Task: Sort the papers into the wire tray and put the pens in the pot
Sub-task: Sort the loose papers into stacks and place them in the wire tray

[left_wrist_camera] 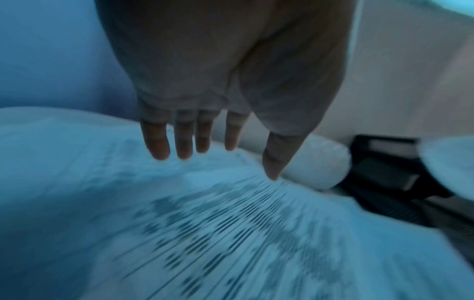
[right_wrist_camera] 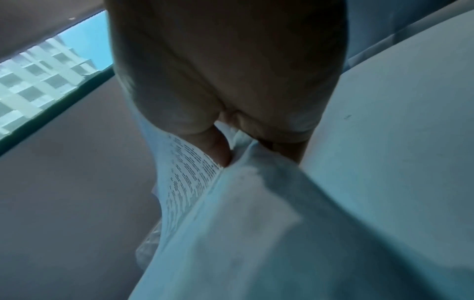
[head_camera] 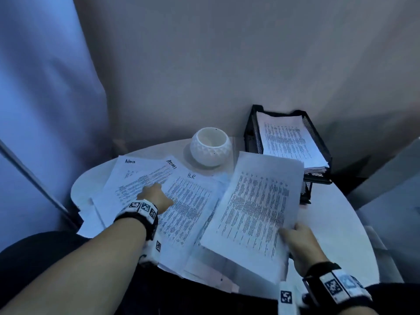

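Printed papers (head_camera: 188,201) lie spread over the round white table (head_camera: 329,223), some headed "Admin" and "H.R." My left hand (head_camera: 154,196) lies over them with straight fingers (left_wrist_camera: 184,140), the tips just above the sheets (left_wrist_camera: 231,233). My right hand (head_camera: 300,244) pinches the near right corner of a few printed sheets (head_camera: 254,208), lifted off the pile; thumb on top, fingers (right_wrist_camera: 218,146) under the paper (right_wrist_camera: 243,223). A black wire tray (head_camera: 318,137) at the back right holds a stack of papers. The white faceted pot (head_camera: 211,146) stands behind the pile. No pens are visible.
A grey wall rises close behind the table. A blue curtain (head_camera: 45,87) hangs at the left. The right part of the tabletop beside the tray is bare. My dark-clothed lap lies at the table's near edge.
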